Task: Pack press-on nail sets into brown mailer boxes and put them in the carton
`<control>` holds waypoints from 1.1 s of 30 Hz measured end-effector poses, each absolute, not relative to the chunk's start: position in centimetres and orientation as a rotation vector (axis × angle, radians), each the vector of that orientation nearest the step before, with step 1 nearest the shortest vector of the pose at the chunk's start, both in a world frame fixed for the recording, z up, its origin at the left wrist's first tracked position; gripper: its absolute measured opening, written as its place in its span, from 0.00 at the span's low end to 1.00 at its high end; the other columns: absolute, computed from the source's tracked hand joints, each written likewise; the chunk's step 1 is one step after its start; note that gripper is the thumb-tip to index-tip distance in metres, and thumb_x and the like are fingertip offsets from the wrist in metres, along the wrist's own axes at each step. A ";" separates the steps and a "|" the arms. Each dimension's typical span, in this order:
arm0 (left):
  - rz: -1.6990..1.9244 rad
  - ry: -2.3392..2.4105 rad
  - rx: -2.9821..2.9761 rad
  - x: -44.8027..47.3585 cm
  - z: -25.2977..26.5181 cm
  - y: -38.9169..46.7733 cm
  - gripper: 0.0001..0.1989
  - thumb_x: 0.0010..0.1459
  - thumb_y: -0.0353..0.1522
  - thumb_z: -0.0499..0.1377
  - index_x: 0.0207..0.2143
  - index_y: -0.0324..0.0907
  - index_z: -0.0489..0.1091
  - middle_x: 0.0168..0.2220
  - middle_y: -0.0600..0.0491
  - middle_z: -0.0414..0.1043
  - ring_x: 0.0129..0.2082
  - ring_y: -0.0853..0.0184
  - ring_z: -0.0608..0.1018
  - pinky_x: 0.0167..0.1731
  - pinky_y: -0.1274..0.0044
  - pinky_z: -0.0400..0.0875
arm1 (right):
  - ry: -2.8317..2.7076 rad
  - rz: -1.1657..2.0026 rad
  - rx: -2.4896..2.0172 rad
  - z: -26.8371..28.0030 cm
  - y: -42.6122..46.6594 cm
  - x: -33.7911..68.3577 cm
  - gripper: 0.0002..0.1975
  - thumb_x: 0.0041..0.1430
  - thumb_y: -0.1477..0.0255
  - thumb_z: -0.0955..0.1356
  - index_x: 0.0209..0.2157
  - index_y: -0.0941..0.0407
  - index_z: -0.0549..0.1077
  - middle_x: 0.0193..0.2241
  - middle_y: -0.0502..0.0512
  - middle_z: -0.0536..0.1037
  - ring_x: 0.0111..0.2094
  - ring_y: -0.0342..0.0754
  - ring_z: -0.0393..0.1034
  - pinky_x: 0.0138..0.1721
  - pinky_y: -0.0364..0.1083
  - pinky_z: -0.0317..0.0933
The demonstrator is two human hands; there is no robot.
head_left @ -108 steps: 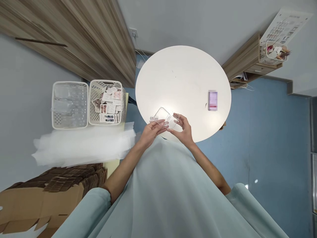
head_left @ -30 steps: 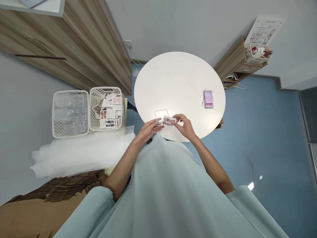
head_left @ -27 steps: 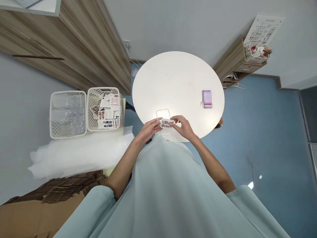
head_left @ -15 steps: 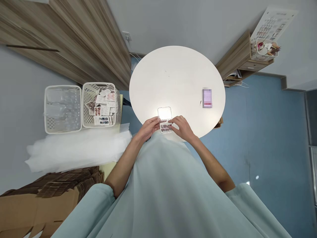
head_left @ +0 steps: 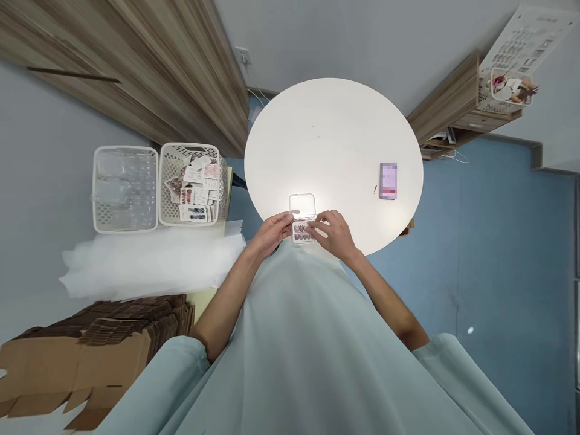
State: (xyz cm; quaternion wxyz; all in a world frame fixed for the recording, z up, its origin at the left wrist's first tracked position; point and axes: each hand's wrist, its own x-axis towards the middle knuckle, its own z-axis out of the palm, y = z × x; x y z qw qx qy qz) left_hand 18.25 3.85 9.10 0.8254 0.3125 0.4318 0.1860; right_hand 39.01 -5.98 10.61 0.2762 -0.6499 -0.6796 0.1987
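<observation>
Working with both hands on a clear rectangular hinged plastic case (head_left: 302, 205) at the near edge of a white oval bench (head_left: 333, 139). Progress, as judged: case open, lid tipped back away from the person; a white card with two rows of glossy mauve-pink oval pieces (head_left: 300, 232) lies in or over its lower half. Can't tell if the card is fully seated. Left, it seems: settling the card, closing the lid. Left hand (head_left: 272, 234): fingers nearly closed, pinching the case's left side near the hinge, one fingertip showing through the lid. Right hand (head_left: 335, 234): half curled, thumb and fingertips close together at the card's upper right; touching it, apparently, but pinch or press can't be told. Whether the case rests on the bench or is held just above it is unclear
</observation>
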 end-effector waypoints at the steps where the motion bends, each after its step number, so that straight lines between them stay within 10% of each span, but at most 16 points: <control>1: 0.393 0.915 0.666 18.1 9.2 3.9 0.25 0.59 0.44 0.72 0.53 0.39 0.80 0.49 0.42 0.83 0.48 0.58 0.83 0.53 0.68 0.74 | -1.711 0.546 -1.763 10.7 -5.7 38.9 0.11 0.73 0.61 0.69 0.47 0.49 0.82 0.42 0.59 0.79 0.44 0.55 0.70 0.47 0.55 0.66; 10: 0.323 0.877 0.674 16.4 9.4 3.6 0.27 0.57 0.47 0.73 0.53 0.40 0.81 0.49 0.41 0.83 0.49 0.56 0.83 0.53 0.66 0.75 | -0.910 1.180 -1.760 10.1 -1.0 38.7 0.27 0.64 0.43 0.69 0.39 0.54 0.82 0.39 0.56 0.84 0.41 0.52 0.75 0.45 0.50 0.69; 33: 0.402 0.845 0.576 14.7 9.1 2.9 0.26 0.57 0.39 0.75 0.56 0.40 0.79 0.53 0.40 0.82 0.50 0.57 0.84 0.55 0.65 0.76 | -1.018 1.130 -1.659 15.0 -1.8 38.2 0.19 0.64 0.51 0.73 0.44 0.52 0.82 0.43 0.55 0.84 0.43 0.52 0.75 0.44 0.50 0.68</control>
